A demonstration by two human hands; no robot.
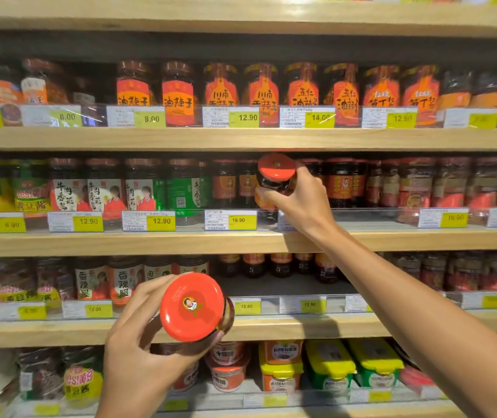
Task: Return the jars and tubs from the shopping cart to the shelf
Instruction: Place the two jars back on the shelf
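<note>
while the right hand (298, 196) tilts a red-lidded jar (274, 176) into the shelf (241, 242) gap, fingers clenched around it, the left hand (138, 336) grips a second jar (193, 306), waiting.

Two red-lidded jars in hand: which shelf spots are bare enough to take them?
Bare patch on the middle shelf, behind its clear rail, just right of the right hand. Another on the shelf below, in front of the small dark jars. The top row is packed.
</note>
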